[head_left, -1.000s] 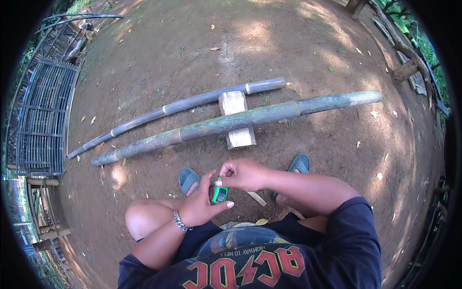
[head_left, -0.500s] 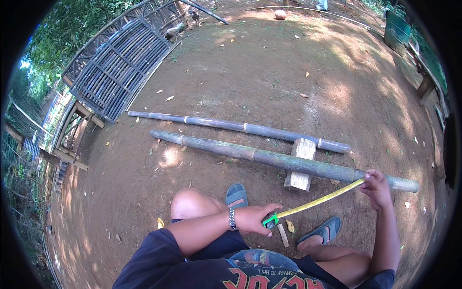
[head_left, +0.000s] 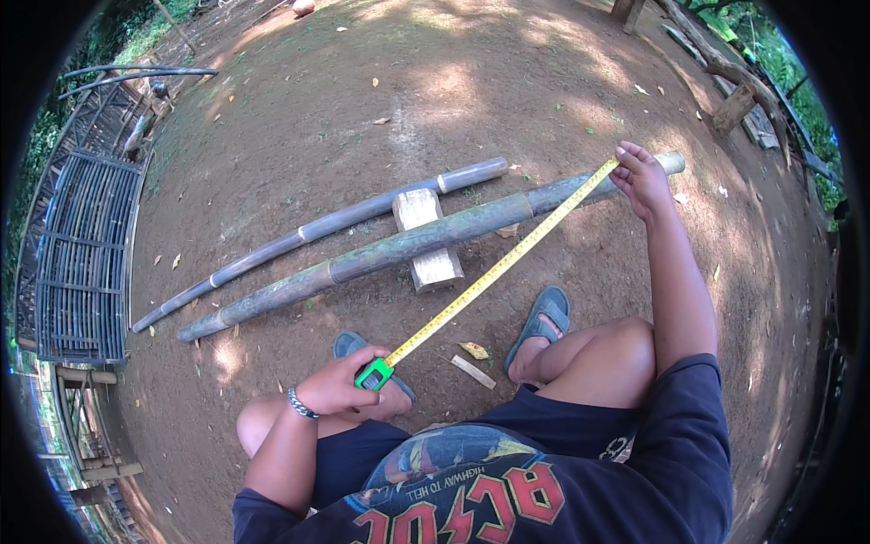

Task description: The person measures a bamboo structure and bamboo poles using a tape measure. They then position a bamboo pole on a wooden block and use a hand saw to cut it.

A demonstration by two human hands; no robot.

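Observation:
My left hand (head_left: 341, 384) is closed round a green and black tape measure (head_left: 373, 373), low in front of my left leg. From its case the yellow blade (head_left: 494, 271) runs straight up to the right. My right hand (head_left: 640, 179) pinches the blade's far end near the right end of a thick greenish bamboo pole (head_left: 480, 220); whether it touches the pole I cannot tell. That pole lies across a pale split log block (head_left: 436, 268). Beyond it a thinner dark bamboo pole (head_left: 352, 213) rests with its right part against or on the same block.
My sandalled feet (head_left: 540, 326) are on the brown dirt, with a flat wood strip (head_left: 473, 372) and a yellow leaf (head_left: 473, 349) between them. At left stands a slatted bamboo panel (head_left: 83, 258). A wooden post and rail (head_left: 736, 102) edge the far right.
The view has swung to the right. More blade is out of the tape measure, and my hands are farther apart, the right one reaching farther forward along the thick pole.

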